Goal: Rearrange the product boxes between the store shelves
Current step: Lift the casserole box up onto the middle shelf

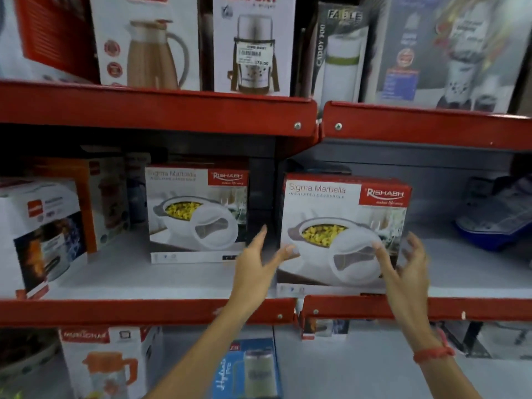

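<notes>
Red-edged store shelf (161, 311) with a grey deck holds 2 casserole boxes: front box (342, 234) at 3 o'clock, back box (197, 213) at 9. Left hand (257, 262) and right hand (406, 267), fingers spread, flank the front box, grasping nothing.

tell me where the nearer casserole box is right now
In the head view, the nearer casserole box stands at the front edge of the middle shelf, right bay, between the left hand and right hand; its twin sits farther back, left.
</notes>
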